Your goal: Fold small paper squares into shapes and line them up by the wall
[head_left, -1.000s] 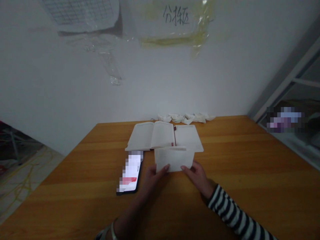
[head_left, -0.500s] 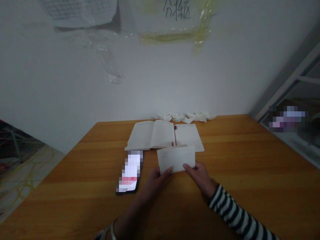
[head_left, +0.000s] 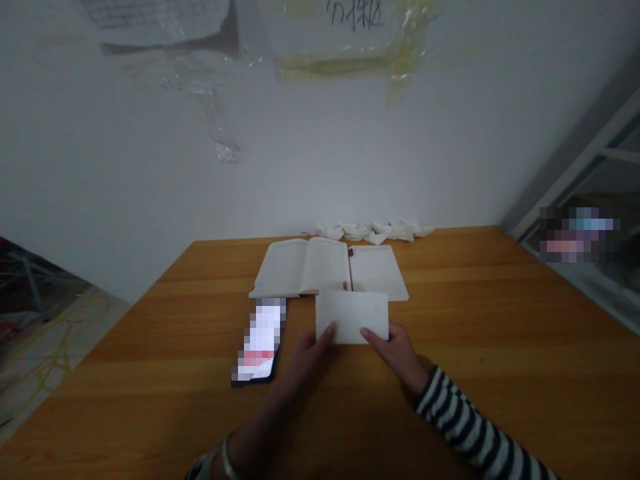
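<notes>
A folded sheet of white paper (head_left: 352,313) is held up between both hands, above the wooden table. My left hand (head_left: 313,347) grips its lower left part, thumb on the near face. On the lower right, my right hand (head_left: 395,347) pinches it the same way; the fingers of both hands are hidden behind the paper. Just beyond lies an open notebook (head_left: 305,267) with blank-looking pages. A loose white sheet (head_left: 379,270) rests at the notebook's right side, and a dark red ribbon (head_left: 351,272) runs between them. The paper overlaps their near edge in view.
A phone (head_left: 260,340) with a lit, blurred-out screen lies left of my left hand. Crumpled white tissues (head_left: 373,232) line the table's back edge by the wall. Taped papers (head_left: 345,33) hang on the wall. A metal-framed opening (head_left: 575,167) stands at the right.
The paper has levelled from a slight tilt, and its lower edge now runs straight. My left thumb has shifted a little up and left on it. Both hands keep their hold.
</notes>
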Demonstrator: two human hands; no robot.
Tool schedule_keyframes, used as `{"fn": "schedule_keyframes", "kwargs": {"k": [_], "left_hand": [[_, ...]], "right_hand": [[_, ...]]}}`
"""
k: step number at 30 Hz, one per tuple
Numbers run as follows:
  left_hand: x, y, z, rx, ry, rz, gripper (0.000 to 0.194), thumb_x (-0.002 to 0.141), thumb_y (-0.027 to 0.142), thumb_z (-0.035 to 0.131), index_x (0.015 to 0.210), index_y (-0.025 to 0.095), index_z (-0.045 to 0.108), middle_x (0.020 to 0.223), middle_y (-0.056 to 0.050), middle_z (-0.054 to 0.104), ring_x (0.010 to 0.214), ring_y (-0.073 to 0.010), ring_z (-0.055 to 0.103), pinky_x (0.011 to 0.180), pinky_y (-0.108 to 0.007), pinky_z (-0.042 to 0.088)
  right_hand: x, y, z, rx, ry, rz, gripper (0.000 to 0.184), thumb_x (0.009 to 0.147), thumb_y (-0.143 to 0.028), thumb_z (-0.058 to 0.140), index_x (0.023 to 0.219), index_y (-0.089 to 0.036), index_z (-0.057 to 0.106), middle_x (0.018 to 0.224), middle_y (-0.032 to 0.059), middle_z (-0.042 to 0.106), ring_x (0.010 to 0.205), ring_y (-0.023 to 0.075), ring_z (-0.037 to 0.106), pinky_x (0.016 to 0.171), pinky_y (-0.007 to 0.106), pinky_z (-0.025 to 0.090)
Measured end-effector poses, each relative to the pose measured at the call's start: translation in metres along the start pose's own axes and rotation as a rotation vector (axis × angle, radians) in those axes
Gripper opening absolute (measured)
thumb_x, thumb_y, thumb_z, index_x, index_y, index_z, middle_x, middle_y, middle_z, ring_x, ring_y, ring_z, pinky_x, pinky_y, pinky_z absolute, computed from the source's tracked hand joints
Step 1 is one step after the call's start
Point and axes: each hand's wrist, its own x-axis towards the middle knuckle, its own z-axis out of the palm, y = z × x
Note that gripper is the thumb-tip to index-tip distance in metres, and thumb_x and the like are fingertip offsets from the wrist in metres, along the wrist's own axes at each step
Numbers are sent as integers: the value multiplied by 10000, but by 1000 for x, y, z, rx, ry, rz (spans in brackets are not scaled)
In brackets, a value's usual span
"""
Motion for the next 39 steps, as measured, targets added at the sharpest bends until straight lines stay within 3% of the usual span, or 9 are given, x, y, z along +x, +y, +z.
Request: {"fn": "schedule_keyframes", "kwargs": {"k": [3, 6, 11, 13, 20, 33, 36, 39], "left_hand": [[-1, -3, 0, 11, -38, -39, 555, 774, 644, 715, 905, 106, 752, 915, -143, 769, 848, -278, 703, 739, -330, 531], [0, -6, -2, -42, -64, -48, 539, 769, 623, 734, 899, 100, 742, 945, -155, 766, 877, -287, 704, 763, -336, 530], [5, -7, -8, -125, -53, -13, 501, 810, 580, 718, 927, 93, 729, 963, -157, 765, 891, -289, 705, 799, -356, 534], [7, -8, -10, -107, -24, 19, 485, 816, 567, 720, 914, 92, 730, 956, -149, 765, 878, -277, 703, 802, -353, 533], [8, -7, -9, -33, 23, 52, 466, 790, 518, 760, 976, 91, 740, 1012, -163, 769, 916, -303, 713, 780, -367, 550], [8, -9, -6, -66, 50, 240, 496, 807, 362, 774, 1240, 173, 625, 1264, -135, 701, 1177, -330, 652, 996, -454, 526], [7, -9, -4, -55, 62, 286, 583, 823, 359, 754, 1346, 188, 563, 1324, -136, 666, 1229, -336, 621, 1038, -468, 503], [8, -8, -2, -34, 78, 337, 814, 827, 353, 749, 1532, 244, 356, 1469, -129, 555, 1334, -334, 539, 1089, -460, 468]], "right_hand": [[-3, -4, -1, 87, -21, 51, 470, 710, -589, 794, 942, -179, 783, 942, 106, 789, 815, 260, 719, 757, 397, 599], [-5, -6, -4, 119, -73, 67, 467, 722, -598, 786, 932, -180, 779, 915, 94, 783, 773, 237, 704, 715, 367, 589], [-5, -5, -5, -2, -134, -18, 486, 794, -633, 702, 605, -185, 697, 587, 33, 643, 549, 156, 554, 519, 273, 465], [-4, -3, -4, -50, -135, -36, 528, 822, -630, 670, 536, -187, 657, 562, 32, 614, 547, 154, 536, 516, 270, 441], [-2, 5, -4, -65, -128, -17, 467, 825, -591, 679, 582, -194, 710, 643, 58, 695, 622, 195, 617, 578, 299, 474], [-1, 10, -3, -50, -91, -2, 389, 779, -529, 737, 585, -195, 693, 601, 42, 663, 558, 174, 569, 511, 283, 442], [-2, 8, -3, -18, -96, 8, 360, 788, -516, 739, 634, -192, 706, 624, 38, 676, 574, 172, 588, 532, 284, 469], [-2, 5, -1, 30, -81, 28, 354, 766, -528, 756, 665, -192, 709, 649, 38, 691, 596, 176, 614, 557, 291, 508]]}}
